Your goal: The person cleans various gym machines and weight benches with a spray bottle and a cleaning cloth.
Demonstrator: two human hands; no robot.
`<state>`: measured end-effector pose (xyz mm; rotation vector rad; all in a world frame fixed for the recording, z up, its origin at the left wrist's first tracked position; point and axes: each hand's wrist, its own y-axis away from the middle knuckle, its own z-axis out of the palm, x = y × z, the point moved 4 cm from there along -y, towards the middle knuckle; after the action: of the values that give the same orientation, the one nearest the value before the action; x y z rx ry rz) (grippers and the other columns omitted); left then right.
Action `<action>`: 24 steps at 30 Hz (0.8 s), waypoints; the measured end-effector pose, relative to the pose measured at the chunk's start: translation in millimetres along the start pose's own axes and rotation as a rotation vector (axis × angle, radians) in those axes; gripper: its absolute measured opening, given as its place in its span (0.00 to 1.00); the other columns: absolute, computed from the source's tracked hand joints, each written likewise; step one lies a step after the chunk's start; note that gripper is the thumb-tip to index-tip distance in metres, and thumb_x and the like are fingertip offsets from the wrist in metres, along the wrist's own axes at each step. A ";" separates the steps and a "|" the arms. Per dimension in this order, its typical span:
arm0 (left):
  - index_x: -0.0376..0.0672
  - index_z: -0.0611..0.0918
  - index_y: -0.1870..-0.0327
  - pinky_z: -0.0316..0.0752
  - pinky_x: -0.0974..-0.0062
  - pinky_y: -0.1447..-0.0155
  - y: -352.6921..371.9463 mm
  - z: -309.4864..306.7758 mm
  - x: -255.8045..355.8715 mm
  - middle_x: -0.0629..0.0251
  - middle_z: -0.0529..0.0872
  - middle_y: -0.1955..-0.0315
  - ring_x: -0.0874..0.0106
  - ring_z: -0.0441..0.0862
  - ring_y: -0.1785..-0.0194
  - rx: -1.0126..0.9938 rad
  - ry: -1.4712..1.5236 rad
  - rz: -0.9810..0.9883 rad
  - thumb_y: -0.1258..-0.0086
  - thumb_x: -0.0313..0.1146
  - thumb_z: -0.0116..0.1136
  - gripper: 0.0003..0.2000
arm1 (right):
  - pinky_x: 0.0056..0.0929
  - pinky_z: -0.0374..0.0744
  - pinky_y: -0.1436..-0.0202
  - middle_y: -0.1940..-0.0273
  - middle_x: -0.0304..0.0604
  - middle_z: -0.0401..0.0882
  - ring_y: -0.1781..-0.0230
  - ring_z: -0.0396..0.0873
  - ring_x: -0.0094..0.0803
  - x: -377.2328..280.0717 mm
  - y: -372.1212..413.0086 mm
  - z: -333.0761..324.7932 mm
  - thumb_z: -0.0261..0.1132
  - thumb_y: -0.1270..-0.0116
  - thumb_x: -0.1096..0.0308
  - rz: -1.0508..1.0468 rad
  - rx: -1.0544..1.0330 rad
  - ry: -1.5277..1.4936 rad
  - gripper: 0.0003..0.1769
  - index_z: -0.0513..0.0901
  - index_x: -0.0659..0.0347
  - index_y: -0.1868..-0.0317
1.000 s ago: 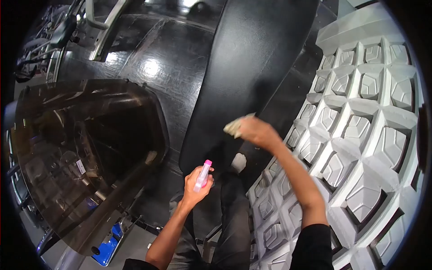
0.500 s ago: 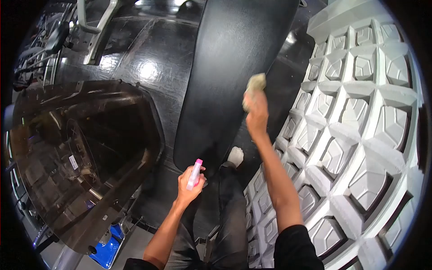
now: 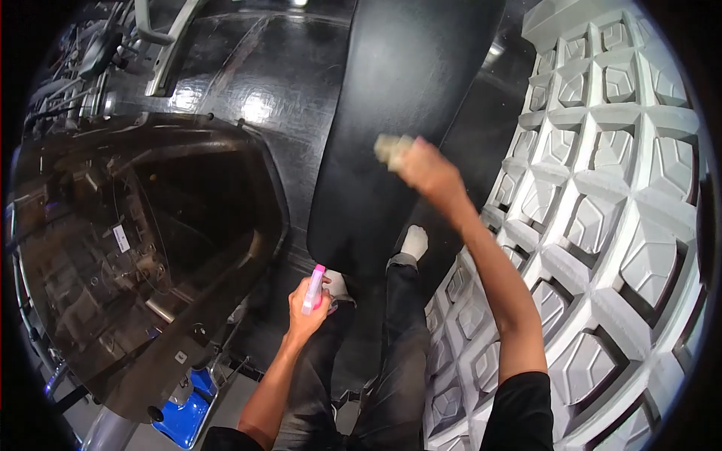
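Observation:
My right hand point(image 3: 427, 169) presses a crumpled pale cloth point(image 3: 392, 149) against a long black padded panel point(image 3: 410, 90) that stretches away from me. My left hand point(image 3: 308, 312) is lower, near my legs, and grips a small spray bottle point(image 3: 313, 289) with a pink cap, held upright just below the panel's near end.
A white wall of moulded geometric tiles point(image 3: 617, 195) curves along the right. On the left sits a large dark tinted shell point(image 3: 143, 248) with metal parts behind it. The glossy black floor point(image 3: 248, 83) lies between them. My feet in white socks point(image 3: 414, 242) stand below the panel.
My right hand moved the cloth up the panel, then across to the left and slightly down. The left hand with the bottle drifted a little left.

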<state>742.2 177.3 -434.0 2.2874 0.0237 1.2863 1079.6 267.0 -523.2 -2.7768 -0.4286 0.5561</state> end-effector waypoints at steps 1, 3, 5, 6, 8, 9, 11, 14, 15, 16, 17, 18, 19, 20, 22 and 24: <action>0.38 0.81 0.57 0.77 0.75 0.61 2.6 -3.2 -5.8 0.61 0.86 0.68 0.72 0.84 0.70 0.004 0.002 -0.025 0.40 0.20 0.60 0.11 | 0.36 0.74 0.34 0.42 0.39 0.78 0.35 0.72 0.42 8.3 -27.6 -31.4 0.57 0.38 0.78 0.125 0.158 -0.090 0.21 0.80 0.52 0.45; 0.38 0.81 0.57 0.78 0.75 0.61 8.3 -7.3 -12.5 0.61 0.86 0.68 0.72 0.85 0.69 0.006 -0.001 -0.053 0.40 0.20 0.60 0.11 | 0.36 0.76 0.35 0.41 0.39 0.78 0.37 0.74 0.43 14.1 -26.5 -15.2 0.60 0.38 0.78 0.304 0.160 0.062 0.20 0.83 0.51 0.47; 0.38 0.81 0.57 0.78 0.74 0.61 11.6 -8.3 -14.5 0.61 0.86 0.68 0.71 0.84 0.70 -0.002 -0.020 -0.034 0.40 0.20 0.60 0.11 | 0.37 0.77 0.36 0.41 0.39 0.78 0.38 0.75 0.43 -16.7 -14.5 9.7 0.61 0.38 0.77 0.292 0.157 -0.050 0.19 0.84 0.51 0.47; 0.38 0.81 0.57 0.78 0.74 0.61 13.3 -8.5 -17.7 0.61 0.86 0.68 0.71 0.84 0.70 -0.004 -0.024 -0.034 0.40 0.20 0.60 0.11 | 0.37 0.77 0.36 0.41 0.39 0.78 0.38 0.75 0.43 -47.6 3.0 27.3 0.62 0.37 0.76 0.283 0.096 -0.172 0.19 0.84 0.51 0.47; 0.38 0.81 0.57 0.78 0.74 0.61 17.6 -9.4 -26.0 0.60 0.86 0.67 0.69 0.85 0.69 -0.016 -0.044 -0.012 0.41 0.21 0.61 0.11 | 0.38 0.77 0.36 0.41 0.41 0.78 0.39 0.76 0.42 -114.9 54.2 71.7 0.64 0.38 0.73 0.406 0.090 -0.419 0.19 0.83 0.52 0.46; 0.38 0.81 0.56 0.78 0.73 0.60 18.6 -9.7 -29.1 0.60 0.86 0.67 0.67 0.85 0.69 -0.015 -0.035 -0.009 0.41 0.21 0.61 0.11 | 0.37 0.77 0.37 0.42 0.41 0.78 0.38 0.75 0.39 -151.0 79.2 85.5 0.65 0.38 0.70 0.407 -0.031 -0.387 0.18 0.84 0.53 0.47; 0.38 0.81 0.56 0.78 0.73 0.60 21.7 -13.0 -32.2 0.60 0.86 0.67 0.67 0.85 0.69 -0.021 -0.040 -0.021 0.41 0.20 0.61 0.11 | 0.36 0.78 0.37 0.41 0.34 0.78 0.34 0.71 0.34 -219.1 141.5 111.3 0.64 0.36 0.66 0.238 -0.246 -0.365 0.15 0.85 0.50 0.48; 0.38 0.81 0.56 0.78 0.73 0.60 22.0 -15.7 -28.9 0.60 0.86 0.66 0.67 0.85 0.68 -0.038 -0.046 -0.023 0.41 0.20 0.61 0.11 | 0.36 0.76 0.34 0.40 0.27 0.77 0.34 0.71 0.33 -266.2 190.7 110.6 0.61 0.34 0.64 0.214 -0.655 -0.537 0.15 0.85 0.43 0.48; 0.38 0.81 0.56 0.78 0.73 0.61 21.9 -16.7 -27.4 0.60 0.86 0.66 0.67 0.85 0.68 -0.044 -0.056 -0.019 0.40 0.20 0.61 0.11 | 0.36 0.74 0.32 0.41 0.27 0.78 0.34 0.71 0.35 -260.7 194.1 107.2 0.61 0.33 0.63 0.195 -0.581 -0.551 0.15 0.85 0.40 0.48; 0.38 0.81 0.56 0.78 0.73 0.61 20.9 -18.1 -27.9 0.60 0.86 0.66 0.67 0.85 0.68 -0.046 -0.058 -0.015 0.40 0.20 0.61 0.11 | 0.36 0.74 0.32 0.41 0.27 0.78 0.34 0.71 0.35 -248.7 198.2 107.5 0.61 0.33 0.63 0.198 -0.577 -0.550 0.15 0.85 0.40 0.48; 0.36 0.80 0.56 0.79 0.75 0.62 20.5 -18.7 -27.0 0.61 0.86 0.66 0.72 0.86 0.69 -0.048 -0.061 0.033 0.38 0.19 0.59 0.10 | 0.37 0.74 0.31 0.41 0.29 0.78 0.33 0.71 0.36 -221.1 176.5 89.8 0.62 0.34 0.63 0.245 -0.406 -0.636 0.15 0.85 0.40 0.49; 0.35 0.79 0.55 0.80 0.78 0.63 22.9 -18.3 -26.5 0.62 0.86 0.67 0.76 0.86 0.70 -0.052 -0.062 0.074 0.36 0.18 0.57 0.09 | 0.38 0.73 0.31 0.41 0.31 0.79 0.33 0.70 0.37 -191.3 155.3 70.1 0.63 0.35 0.64 0.293 -0.240 -0.719 0.15 0.85 0.41 0.49; 0.35 0.79 0.55 0.80 0.78 0.63 24.4 -18.3 -27.4 0.62 0.86 0.67 0.76 0.86 0.70 -0.053 -0.059 0.070 0.36 0.18 0.57 0.09 | 0.38 0.72 0.30 0.42 0.33 0.79 0.32 0.70 0.39 -163.2 136.3 56.5 0.65 0.37 0.66 0.197 -0.143 -0.552 0.16 0.85 0.41 0.48; 0.34 0.78 0.55 0.80 0.78 0.63 24.8 -18.3 -27.4 0.62 0.86 0.67 0.76 0.86 0.69 -0.058 -0.056 0.067 0.36 0.18 0.57 0.09 | 0.39 0.71 0.29 0.42 0.35 0.80 0.32 0.69 0.41 -135.9 116.7 44.2 0.66 0.39 0.68 0.101 -0.048 -0.385 0.19 0.84 0.42 0.47; 0.34 0.78 0.55 0.80 0.77 0.63 25.5 -19.7 -30.7 0.62 0.86 0.67 0.75 0.86 0.69 -0.061 -0.053 0.065 0.36 0.18 0.57 0.09 | 0.40 0.69 0.28 0.39 0.42 0.77 0.32 0.69 0.48 -85.1 79.7 17.0 0.64 0.43 0.79 0.259 0.172 -0.259 0.27 0.83 0.45 0.44; 0.34 0.78 0.55 0.80 0.77 0.62 25.8 -19.6 -34.9 0.62 0.86 0.67 0.75 0.86 0.68 -0.076 -0.094 0.062 0.36 0.18 0.57 0.09 | 0.42 0.68 0.29 0.36 0.49 0.73 0.32 0.68 0.53 -62.7 64.3 5.9 0.58 0.47 0.88 0.604 0.109 -0.144 0.35 0.81 0.46 0.40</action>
<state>701.4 154.2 -442.1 2.2968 -0.1278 1.1873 1036.8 188.0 -528.5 -2.7425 0.4249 0.8789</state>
